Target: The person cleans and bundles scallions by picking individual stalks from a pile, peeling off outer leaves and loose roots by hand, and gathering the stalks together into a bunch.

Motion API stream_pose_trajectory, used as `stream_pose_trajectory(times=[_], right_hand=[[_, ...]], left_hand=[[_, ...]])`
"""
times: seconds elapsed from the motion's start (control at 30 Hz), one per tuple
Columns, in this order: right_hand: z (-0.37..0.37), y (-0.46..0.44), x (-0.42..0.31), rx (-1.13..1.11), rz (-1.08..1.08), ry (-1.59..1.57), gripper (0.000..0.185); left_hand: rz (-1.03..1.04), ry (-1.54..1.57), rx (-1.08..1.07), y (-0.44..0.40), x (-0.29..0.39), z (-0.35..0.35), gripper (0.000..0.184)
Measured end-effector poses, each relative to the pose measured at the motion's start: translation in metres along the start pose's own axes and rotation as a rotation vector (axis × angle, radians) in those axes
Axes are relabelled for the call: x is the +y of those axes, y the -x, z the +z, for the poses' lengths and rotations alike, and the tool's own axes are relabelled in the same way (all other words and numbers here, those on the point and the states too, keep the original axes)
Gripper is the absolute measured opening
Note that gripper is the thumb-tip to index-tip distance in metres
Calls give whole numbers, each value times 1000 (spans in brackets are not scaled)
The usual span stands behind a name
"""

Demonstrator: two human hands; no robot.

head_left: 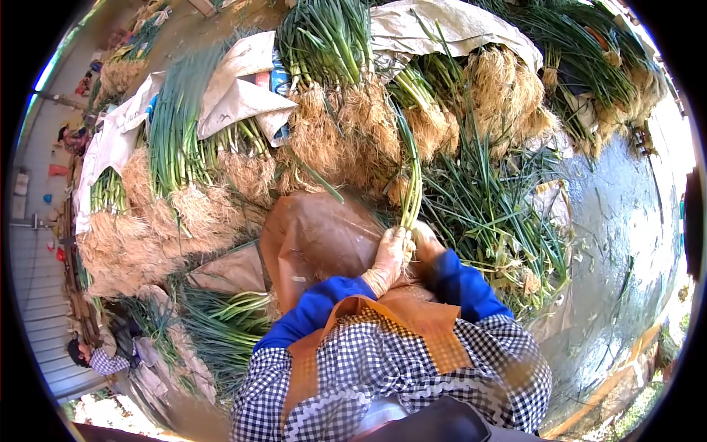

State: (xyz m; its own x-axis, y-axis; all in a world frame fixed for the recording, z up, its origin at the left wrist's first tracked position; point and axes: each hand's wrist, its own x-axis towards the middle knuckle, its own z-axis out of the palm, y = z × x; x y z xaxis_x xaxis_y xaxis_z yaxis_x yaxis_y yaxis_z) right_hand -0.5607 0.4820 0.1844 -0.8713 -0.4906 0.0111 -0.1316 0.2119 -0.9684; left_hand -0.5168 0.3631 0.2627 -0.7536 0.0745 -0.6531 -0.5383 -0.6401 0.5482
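A few green onions [414,177] stand up from my hands in front of my chest, pale stalks low and green leaves pointing away from me. My left hand [390,258] is closed around their lower ends. Against the same stalks, from the other side, my right hand [426,241] is closed too, its fingers partly hidden. Roots show a little below the left hand. Under and before my hands lies a brown apron or sheet [320,232] over my lap.
Rooty onion bundles [339,132] line the far side, some under pale sacks [456,29]. Loose leaves [486,214] heap at right, beside wet floor [618,221]. More onions [224,324] lie at left. Another person [107,359] is at far lower left.
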Motion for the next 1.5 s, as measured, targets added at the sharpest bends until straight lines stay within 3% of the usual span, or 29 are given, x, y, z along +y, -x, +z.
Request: stream_pose_trajectory(times=[0.03, 0.07, 0.13, 0.17, 0.2, 0.23, 0.27, 0.3, 0.33, 0.37, 0.4, 0.47, 0.53, 0.6, 0.63, 0.67, 0.7, 0.77, 0.8, 0.83, 0.9, 0.93, 1.0, 1.13, 1.27, 1.33, 1.4, 1.47, 1.5], right_hand=[[-6, 23, -11, 51, -279, 149, 22], [-15, 56, 8, -2, -162, 237, 26], [-65, 79, -41, -652, 633, 720, 38], [-87, 108, 6, -621, 739, 925, 48], [-108, 102, -15, -419, 982, 966, 47], [-121, 88, -35, -211, 798, 899, 49], [-120, 76, -23, 110, 408, 822, 46], [-112, 39, -37, 252, 179, 737, 44], [-104, 1, -79, 241, 279, 528, 45], [-99, -27, -81, 243, 162, 461, 47], [-92, -49, -81, 158, 224, 324, 46], [-83, -70, -75, -17, 114, 292, 45], [-89, -60, -95, -224, 317, 351, 34], [-87, -15, -81, -258, -265, 339, 17], [-84, 10, -87, -388, -332, 348, 18], [-87, 41, -103, -576, -15, 397, 15], [-92, 71, -115, -609, 150, 247, 13], [-122, 101, -116, -846, 481, 614, 19], [-145, 135, -22, -1080, 386, 865, 21], [-154, 134, -23, -862, 629, 964, 22], [-158, 94, -51, -270, 605, 868, 24], [-128, 64, -78, 54, 350, 655, 25], [-98, 9, -103, 228, 153, 635, 27], [-82, -55, -90, 55, -35, 749, 25], [-85, -29, -82, -111, 172, 319, 11], [-83, 14, -85, -353, 451, -227, 10], [-96, 57, -96, -727, 522, -284, 14], [-119, 79, -87, -886, 826, 119, 23], [-118, 81, -82, -881, 832, 114, 23]], left_hand=[[34, -22, -43, -7, -6, -4, 11], [66, -42, -84, -12, -14, -9, 11], [52, -50, -59, -7, -9, -4, 11], [48, -57, -32, -6, -7, 1, 11], [41, -53, -37, -8, -8, 0, 11], [43, -61, -73, -9, -9, -3, 11], [43, -67, -107, -8, -13, -3, 11], [53, -84, -90, -7, -13, 0, 12], [61, -85, -93, -7, -12, 2, 12], [43, -135, -86, -7, -10, 4, 12], [25, -186, -75, -5, -8, 4, 12], [31, -223, -46, -5, -9, 2, 12], [-9, -149, -11, -8, -7, 2, 11], [54, -95, -19, -21, -19, -5, 11], [117, -49, -27, -26, -25, -8, 11], [113, 143, -127, -25, -25, -7, 11], [69, 71, -129, -17, -19, -6, 10], [23, -8, -142, -15, -10, -2, 10], [30, -59, -150, -15, -11, -1, 10], [37, -114, -161, -14, -13, -1, 11], [54, -172, -175, -11, -6, 10, 11], [65, -225, -165, -4, -6, 12, 12], [171, -267, -179, -17, -23, -2, 15], [221, -364, -51, -22, -25, -6, 25], [270, -455, -7, -26, -28, -6, 25], [448, -449, -32, -35, -38, -13, 31], [297, -246, -92, -23, -25, -7, 32], [161, -205, -157, -16, -17, -3, 33], [129, -167, -171, -13, -13, 1, 35]])
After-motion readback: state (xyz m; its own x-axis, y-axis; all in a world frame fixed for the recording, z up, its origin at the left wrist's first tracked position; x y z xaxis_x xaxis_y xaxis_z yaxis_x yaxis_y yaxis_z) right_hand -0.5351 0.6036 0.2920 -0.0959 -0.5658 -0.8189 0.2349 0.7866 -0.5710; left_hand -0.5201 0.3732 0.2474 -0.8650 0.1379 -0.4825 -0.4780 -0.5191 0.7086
